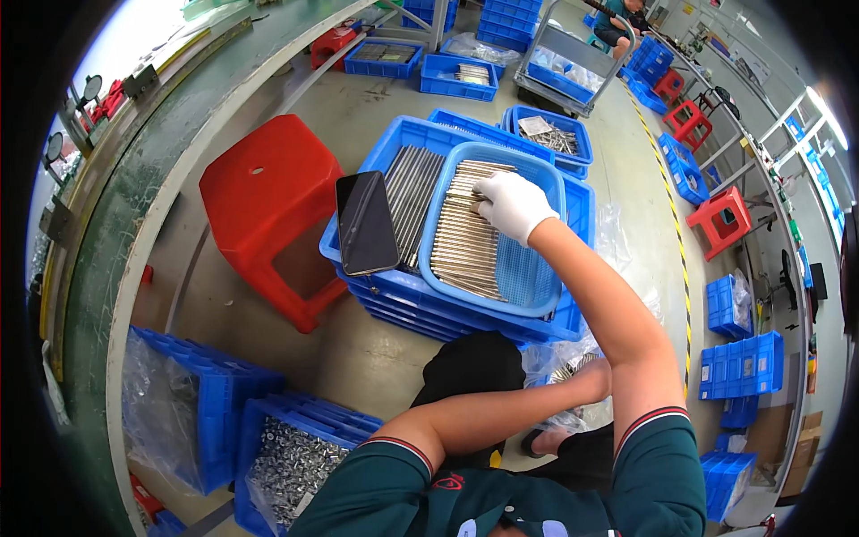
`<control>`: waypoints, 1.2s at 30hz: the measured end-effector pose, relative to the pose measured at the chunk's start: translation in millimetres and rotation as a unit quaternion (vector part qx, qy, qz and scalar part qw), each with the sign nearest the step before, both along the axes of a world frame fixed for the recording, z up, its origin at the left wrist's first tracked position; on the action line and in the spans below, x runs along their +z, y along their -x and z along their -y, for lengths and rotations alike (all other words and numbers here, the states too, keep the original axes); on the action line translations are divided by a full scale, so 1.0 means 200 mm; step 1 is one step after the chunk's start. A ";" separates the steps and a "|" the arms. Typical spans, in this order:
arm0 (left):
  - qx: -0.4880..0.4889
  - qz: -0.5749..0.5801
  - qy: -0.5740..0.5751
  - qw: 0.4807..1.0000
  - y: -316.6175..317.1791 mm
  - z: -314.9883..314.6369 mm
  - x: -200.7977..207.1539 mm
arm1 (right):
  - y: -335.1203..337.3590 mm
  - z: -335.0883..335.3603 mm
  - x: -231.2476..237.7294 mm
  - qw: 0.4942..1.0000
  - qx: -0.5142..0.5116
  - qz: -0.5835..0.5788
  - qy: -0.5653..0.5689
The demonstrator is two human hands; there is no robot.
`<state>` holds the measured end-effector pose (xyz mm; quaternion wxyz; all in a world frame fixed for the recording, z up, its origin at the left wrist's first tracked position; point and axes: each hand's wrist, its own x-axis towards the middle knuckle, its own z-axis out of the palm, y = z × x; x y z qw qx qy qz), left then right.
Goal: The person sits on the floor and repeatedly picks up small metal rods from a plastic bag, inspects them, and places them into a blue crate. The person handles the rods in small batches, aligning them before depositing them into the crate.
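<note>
Centrally, right hand [512, 205] (white glove) lies fingers together on metal rods [467, 234] in the blue basket [537, 291], upper centre. Left hand hidden behind right arm, lower right; grip indeterminable.

White-gloved right hand [512, 206] on silvery grey metal rods [465, 240], ribbed in fine parallel lines, inside a light blue mesh plastic basket [528, 273]. Under the hand, deeper blue stacked plastic crates [394, 300]. Left of the hand, glossy black flat phone [366, 223]; further left, bright red plastic stool [264, 201]. Below it, dark green sleeve with red-and-white edge stripe [662, 415].
</note>
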<state>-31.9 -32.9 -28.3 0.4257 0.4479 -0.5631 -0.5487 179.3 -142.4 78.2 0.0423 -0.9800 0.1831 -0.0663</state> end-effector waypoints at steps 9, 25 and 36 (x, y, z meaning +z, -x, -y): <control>0.044 -0.001 0.137 0.990 0.07 0.04 -0.15 | -0.05 0.00 -0.05 0.999 -0.030 0.025 0.021; 0.047 -0.052 0.127 0.989 -0.04 -0.02 0.05 | -0.09 0.05 -0.12 0.997 -0.028 0.072 0.028; 0.023 -0.029 -0.019 0.999 -0.06 -0.03 0.11 | 0.15 0.21 0.02 0.992 -0.101 -0.050 -0.053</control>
